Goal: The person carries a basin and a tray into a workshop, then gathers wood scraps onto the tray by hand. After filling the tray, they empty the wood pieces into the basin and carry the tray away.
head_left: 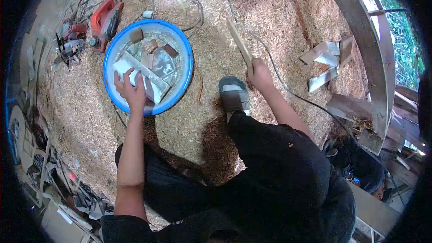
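Observation:
A blue-rimmed basin stands on the floor with water and several wooden pieces in it. Across it lies a long pale block with a whitish surface. My left hand is over the basin's near left part, its fingers apart and curved at the whitish surface. Farther right, my right hand is wrapped around the lower end of a narrow wooden slat, which points up and away to the left. A small brown block and a dark brown piece are near the basin's far side.
Wood shavings cover the floor. A red power tool lies beyond the basin at left, near another tool. A black cable runs past my shoe. Wood offcuts lie right; another person is at lower right.

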{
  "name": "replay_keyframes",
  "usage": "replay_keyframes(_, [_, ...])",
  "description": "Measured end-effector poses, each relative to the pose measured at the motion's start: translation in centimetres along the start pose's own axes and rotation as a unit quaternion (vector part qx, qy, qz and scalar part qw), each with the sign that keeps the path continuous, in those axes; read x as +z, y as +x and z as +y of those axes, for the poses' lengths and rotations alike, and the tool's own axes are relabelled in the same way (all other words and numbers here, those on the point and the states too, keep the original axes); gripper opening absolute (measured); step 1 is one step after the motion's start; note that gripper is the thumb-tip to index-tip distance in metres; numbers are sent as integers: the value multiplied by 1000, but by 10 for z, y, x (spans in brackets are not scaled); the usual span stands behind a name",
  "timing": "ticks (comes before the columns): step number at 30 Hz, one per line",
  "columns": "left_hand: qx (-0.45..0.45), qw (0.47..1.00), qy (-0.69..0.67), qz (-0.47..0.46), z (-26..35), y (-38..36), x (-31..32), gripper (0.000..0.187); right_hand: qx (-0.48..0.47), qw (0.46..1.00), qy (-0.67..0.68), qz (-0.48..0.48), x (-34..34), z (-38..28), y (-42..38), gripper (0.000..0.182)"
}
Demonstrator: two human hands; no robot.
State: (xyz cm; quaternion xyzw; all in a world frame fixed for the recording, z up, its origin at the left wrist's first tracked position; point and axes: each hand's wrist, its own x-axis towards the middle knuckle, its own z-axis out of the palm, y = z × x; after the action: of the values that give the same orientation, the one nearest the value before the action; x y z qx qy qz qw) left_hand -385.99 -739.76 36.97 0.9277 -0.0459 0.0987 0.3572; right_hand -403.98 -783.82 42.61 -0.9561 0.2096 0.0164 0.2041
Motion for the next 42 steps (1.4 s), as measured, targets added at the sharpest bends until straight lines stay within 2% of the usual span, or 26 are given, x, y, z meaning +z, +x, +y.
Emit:
replay_keyframes(1, [-2, 1000, 3, -2, 1, -1, -1, 37, 8, 1000, -11, -24, 0, -2, 2, 20])
replay_keyframes(2, [-4, 1000, 7, -4, 2, -1, -1, 37, -39, 999, 19, -8, 4, -5, -3, 19])
replay_keyframes(5, [-2, 1000, 2, -2, -1, 0, -3, 36, -77, 996, 50, 17, 4, -10, -4, 18])
replay_keyframes(6, [-5, 1000, 4, -3, -2, -2, -3, 36, -8, 999, 33, 14, 0, -18, -4, 19])
replay_keyframes(9, [-4, 1000, -8, 0, 0, 0, -3, 35, -7, 1000, 24, 13, 2, -16, 1, 19])
replay_keyframes(10, [-10, 1000, 2, -5, 1, -1, -5, 34, -11, 999, 29, -26, 0, -15, 0, 20])
replay_keyframes(11, [-18, 1000, 13, -10, 3, 0, -7, 34, -11, 999, 29, -24, 0, -17, -1, 20])
replay_keyframes(13, [-10, 1000, 10, -1, 4, 1, -9, 34, -54, 995, 60, 55, 3, -22, 0, 23])
replay_keyframes(17, [7, 1000, 10, 17, -10, -1, -19, 34, -51, 994, 85, 53, 9, -44, 9, 26])
replay_keyframes(19, [17, 999, 11, 31, -21, 1, -21, 34, -94, 990, 92, 43, 18, -59, 15, 28])
replay_keyframes(21, [17, 999, 27, 44, -25, 4, -25, 34, -124, 978, 165, -14, 24, -91, 21, 31])
replay_keyframes(22, [2, 999, 5, 54, -25, 5, -27, 33, -121, 978, 153, -72, 23, -108, 27, 31])
replay_keyframes(25, [-40, 994, -58, 78, -20, 11, -28, 31, -190, 949, 230, -106, 51, -154, 45, 30])
replay_keyframes(29, [-60, 994, -46, 75, -3, 18, -37, 29, -183, 922, 298, -169, 55, -196, 59, 30])
replay_keyframes(31, [-57, 994, -46, 81, -4, 16, -45, 30, -163, 942, 275, -98, 63, -181, 74, 31])
replay_keyframes(32, [-34, 996, -38, 79, -8, 14, -49, 30, -112, 949, 281, -93, 65, -171, 80, 34])
replay_keyframes(33, [-10, 997, -30, 75, -11, 13, -52, 30, -115, 948, 280, -95, 67, -155, 88, 34])
replay_keyframes(35, [-3, 996, -41, 75, -35, 7, -54, 31, -98, 976, 192, 6, 73, -115, 105, 30])
replay_keyframes(37, [11, 996, -65, 66, -49, 2, -55, 31, -60, 986, 147, 55, 70, -83, 120, 29])
replay_keyframes(41, [-6, 999, -31, 44, -54, -3, -60, 33, 8, 984, 33, 176, 71, -41, 150, 30])
replay_keyframes(42, [-5, 998, -27, 48, -52, -3, -60, 33, 1, 989, 43, 139, 67, -36, 153, 32])
